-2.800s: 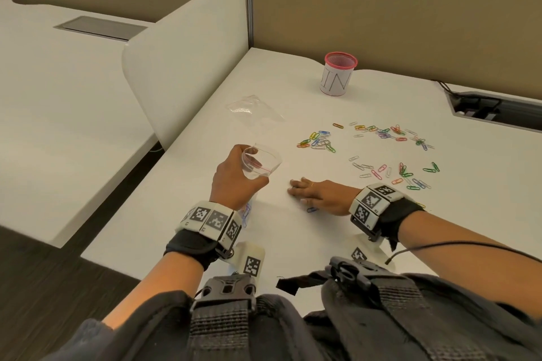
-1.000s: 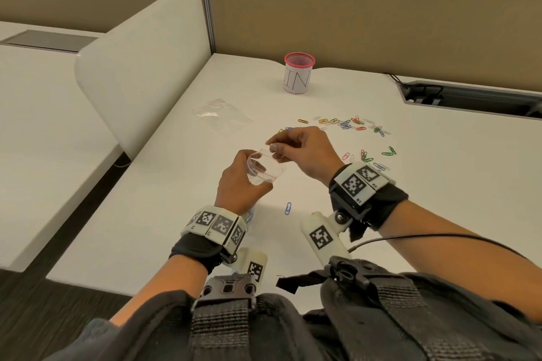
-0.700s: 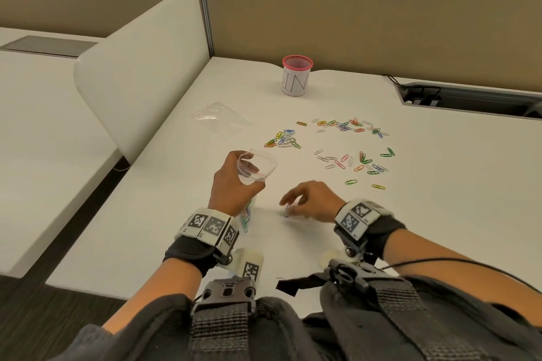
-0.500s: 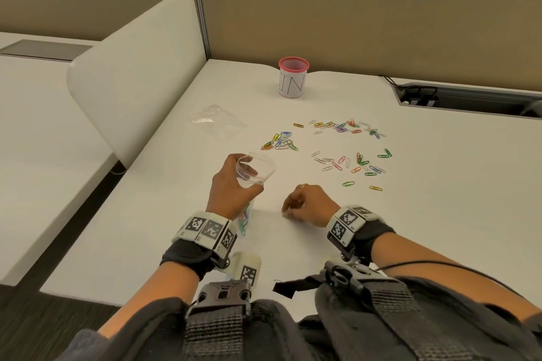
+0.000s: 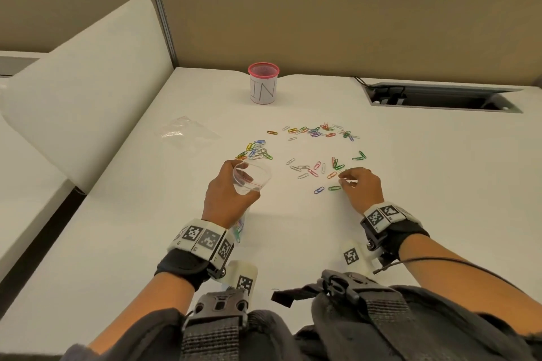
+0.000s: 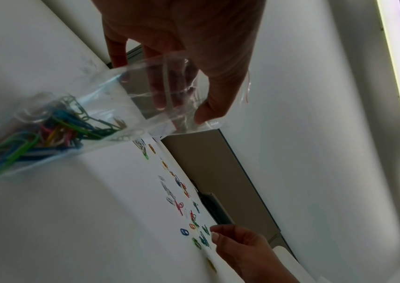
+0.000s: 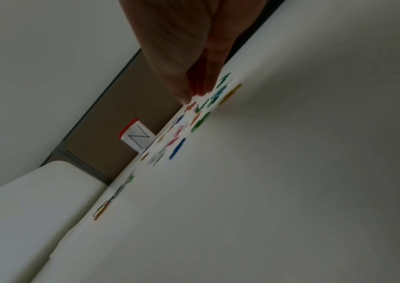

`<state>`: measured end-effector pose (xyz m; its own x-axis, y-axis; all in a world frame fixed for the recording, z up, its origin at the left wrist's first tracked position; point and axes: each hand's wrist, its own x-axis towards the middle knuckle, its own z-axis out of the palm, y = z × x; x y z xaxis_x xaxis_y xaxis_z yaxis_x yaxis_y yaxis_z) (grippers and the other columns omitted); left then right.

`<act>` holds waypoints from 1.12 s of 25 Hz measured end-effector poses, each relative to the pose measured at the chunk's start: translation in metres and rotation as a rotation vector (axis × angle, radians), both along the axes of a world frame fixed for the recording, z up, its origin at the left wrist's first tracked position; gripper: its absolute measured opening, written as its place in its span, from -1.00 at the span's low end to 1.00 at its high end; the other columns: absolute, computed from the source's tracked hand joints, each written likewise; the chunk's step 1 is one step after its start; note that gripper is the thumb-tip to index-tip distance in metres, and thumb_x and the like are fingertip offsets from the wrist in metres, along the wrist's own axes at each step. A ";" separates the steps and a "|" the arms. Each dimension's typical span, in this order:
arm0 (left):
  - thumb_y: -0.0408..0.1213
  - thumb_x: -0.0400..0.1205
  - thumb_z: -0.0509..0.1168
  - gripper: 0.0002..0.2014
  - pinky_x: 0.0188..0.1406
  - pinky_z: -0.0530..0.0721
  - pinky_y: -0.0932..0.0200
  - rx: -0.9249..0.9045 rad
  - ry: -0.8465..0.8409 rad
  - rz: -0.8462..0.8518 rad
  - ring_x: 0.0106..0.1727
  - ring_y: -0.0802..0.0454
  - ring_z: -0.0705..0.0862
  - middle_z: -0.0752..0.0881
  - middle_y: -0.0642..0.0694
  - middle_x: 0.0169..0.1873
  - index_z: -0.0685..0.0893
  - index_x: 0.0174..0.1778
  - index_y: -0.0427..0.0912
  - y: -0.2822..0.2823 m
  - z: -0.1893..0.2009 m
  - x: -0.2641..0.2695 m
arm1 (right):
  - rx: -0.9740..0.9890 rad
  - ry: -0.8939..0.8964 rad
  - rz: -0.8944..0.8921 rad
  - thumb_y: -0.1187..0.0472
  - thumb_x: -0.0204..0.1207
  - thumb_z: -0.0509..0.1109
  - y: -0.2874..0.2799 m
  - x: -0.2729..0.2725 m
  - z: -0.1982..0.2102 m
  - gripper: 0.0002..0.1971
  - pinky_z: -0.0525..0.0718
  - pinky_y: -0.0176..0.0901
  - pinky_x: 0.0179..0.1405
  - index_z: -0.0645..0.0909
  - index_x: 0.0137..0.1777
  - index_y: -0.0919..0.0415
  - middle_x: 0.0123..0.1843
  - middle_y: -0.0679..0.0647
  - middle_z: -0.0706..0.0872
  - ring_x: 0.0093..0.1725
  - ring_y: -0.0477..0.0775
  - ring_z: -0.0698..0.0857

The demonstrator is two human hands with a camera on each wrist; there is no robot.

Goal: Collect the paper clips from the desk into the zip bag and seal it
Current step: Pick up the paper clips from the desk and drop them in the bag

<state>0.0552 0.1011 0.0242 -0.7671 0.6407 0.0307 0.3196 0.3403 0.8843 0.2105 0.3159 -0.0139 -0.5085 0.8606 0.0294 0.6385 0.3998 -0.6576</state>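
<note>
The left hand (image 5: 227,196) hides most of the zip bag (image 5: 240,227); right wrist view blurs the paper clips (image 7: 200,119).

The head view looks down from high up at the white desk (image 5: 410,214). Each wrist view sits low and close (almost on the desk), looking along the fingers. All three see the paper clips (image 5: 316,167).

black wristbands (image 5: 187,268) topped with white square-coded marker blocks (image 5: 205,239), thin black cable (image 5: 440,260), grey strapped chest harness (image 5: 337,316).
</note>
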 end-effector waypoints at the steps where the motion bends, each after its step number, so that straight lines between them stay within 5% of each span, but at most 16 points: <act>1: -0.29 0.34 0.43 -0.53 0.08 0.50 0.14 0.003 -0.001 -0.003 0.08 -0.09 0.63 0.72 -0.11 0.03 0.47 0.15 -0.05 0.004 -0.001 0.000 | -0.021 -0.044 -0.029 0.24 0.55 0.35 0.005 0.005 -0.004 -0.66 0.39 -0.12 0.44 0.59 0.29 0.34 0.45 0.28 0.54 0.43 0.23 0.51; 4: -0.32 0.36 0.43 -0.52 0.12 0.50 0.12 0.008 0.003 -0.013 0.10 -0.10 0.64 0.73 -0.11 0.04 0.46 0.17 -0.07 0.015 -0.001 0.002 | -0.175 -0.258 0.010 -0.02 0.57 0.29 0.010 0.006 -0.012 -0.27 0.04 -0.01 0.66 0.11 0.61 0.30 0.70 0.20 0.02 0.69 0.15 0.03; 8: -0.35 0.38 0.43 -0.53 0.09 0.47 0.18 0.010 0.007 -0.024 0.06 -0.07 0.62 0.73 -0.12 0.05 0.46 0.18 -0.08 0.023 0.000 0.005 | -0.189 -0.387 0.155 -0.07 0.58 0.23 0.006 -0.015 -0.012 -0.15 -0.14 0.11 0.66 -0.18 0.64 0.33 0.70 0.23 -0.18 0.70 0.18 -0.17; 15: -0.36 0.38 0.43 -0.51 0.07 0.45 0.21 0.014 -0.010 -0.016 0.07 -0.05 0.62 0.72 -0.10 0.03 0.45 0.19 -0.08 0.025 0.000 0.004 | -0.205 -0.426 0.436 0.03 0.68 0.07 -0.024 -0.050 -0.015 -0.28 -0.18 0.07 0.66 -0.25 0.63 0.31 0.70 0.21 -0.25 0.69 0.17 -0.23; 18: -0.38 0.38 0.43 -0.51 0.05 0.43 0.23 0.028 -0.015 -0.018 0.04 -0.02 0.62 0.71 -0.07 -0.03 0.46 0.20 -0.10 0.022 0.000 0.004 | -0.179 -0.310 0.383 0.06 0.69 0.08 -0.009 -0.051 -0.010 -0.33 -0.16 -0.03 0.67 -0.16 0.64 0.29 0.70 0.18 -0.23 0.69 0.13 -0.22; 22: -0.39 0.38 0.43 -0.51 -0.02 0.41 0.34 0.041 -0.011 -0.021 0.00 0.05 0.61 0.70 -0.01 -0.11 0.46 0.20 -0.10 0.017 0.000 0.003 | -0.154 -0.374 0.272 -0.03 0.65 0.11 0.022 -0.051 -0.004 -0.29 -0.12 0.07 0.69 -0.14 0.65 0.23 0.71 0.17 -0.19 0.70 0.16 -0.19; 28: -0.38 0.38 0.43 -0.54 -0.01 0.42 0.29 0.053 -0.006 -0.019 -0.02 0.06 0.62 0.69 0.05 -0.16 0.46 0.15 -0.05 0.018 -0.002 0.003 | -0.115 -0.484 0.589 -0.15 0.52 0.29 -0.001 -0.058 -0.006 -0.11 -0.12 0.17 0.69 -0.17 0.66 0.12 0.72 0.11 -0.16 0.70 0.17 -0.19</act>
